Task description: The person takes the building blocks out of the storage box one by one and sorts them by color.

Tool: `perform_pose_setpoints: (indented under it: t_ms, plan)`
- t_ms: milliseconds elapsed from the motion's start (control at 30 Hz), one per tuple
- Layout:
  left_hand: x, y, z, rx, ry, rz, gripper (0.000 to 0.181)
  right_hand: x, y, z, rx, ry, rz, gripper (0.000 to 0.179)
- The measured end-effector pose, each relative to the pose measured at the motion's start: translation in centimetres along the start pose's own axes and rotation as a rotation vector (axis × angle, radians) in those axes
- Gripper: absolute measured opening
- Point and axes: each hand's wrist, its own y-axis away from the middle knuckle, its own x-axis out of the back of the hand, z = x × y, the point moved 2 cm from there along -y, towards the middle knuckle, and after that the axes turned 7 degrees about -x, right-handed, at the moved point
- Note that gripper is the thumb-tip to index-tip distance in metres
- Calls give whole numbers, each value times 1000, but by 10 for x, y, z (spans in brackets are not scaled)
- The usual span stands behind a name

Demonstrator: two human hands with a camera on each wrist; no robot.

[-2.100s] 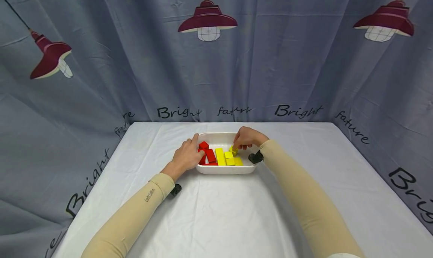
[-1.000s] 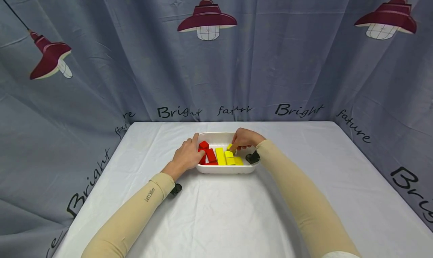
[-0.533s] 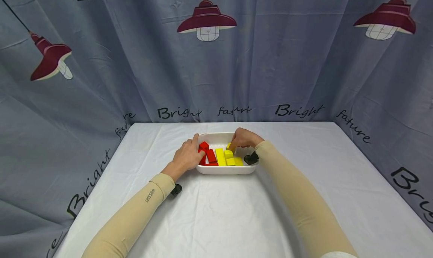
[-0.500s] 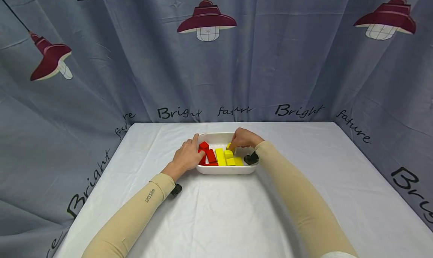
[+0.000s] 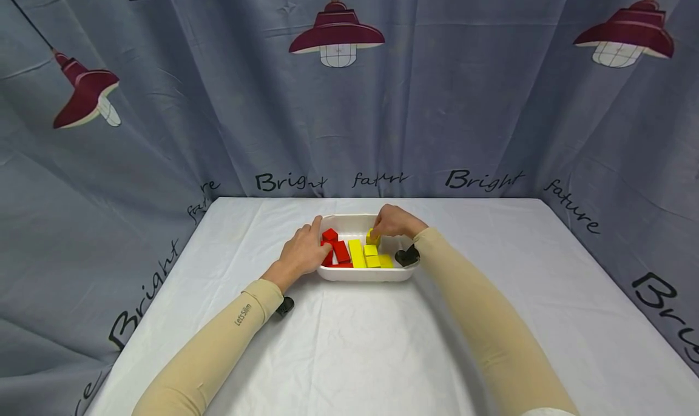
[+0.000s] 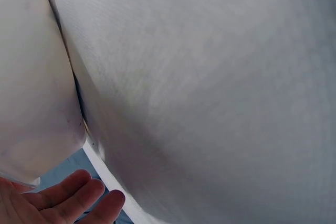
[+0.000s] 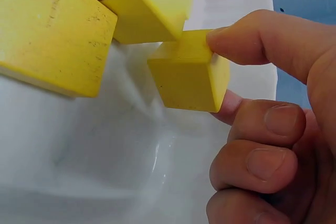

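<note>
Crowding the cube [image 7: 186, 83]: blocks [image 7: 55, 32] (yellow)

The person wore 2 close-fitting beige sleeves: the left sleeve [image 5: 202, 349] bore small dark lettering [image 5: 243, 315], "Let's Slim", and the right sleeve [image 5: 491, 319] met white fabric [image 5: 548, 412] higher up. Small black cameras, 1 per wrist, sat beneath: left camera [image 5: 286, 307], right camera [image 5: 407, 257].
</note>
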Motion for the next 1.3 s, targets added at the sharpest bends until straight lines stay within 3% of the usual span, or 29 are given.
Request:
perform_pose_setpoints:
  t_ms: [233,1000,1300]
  plan:
    - [-1,0,-1,1,0,3,73,7,5,0,67,13,31,33]
    - [-3,-1,-2,8,-1,-3,73,43,34,4,158,-4,122,35]
    - [-2,-2,-3,7,5,-9,73,59,41,20,129,-30,125,39]
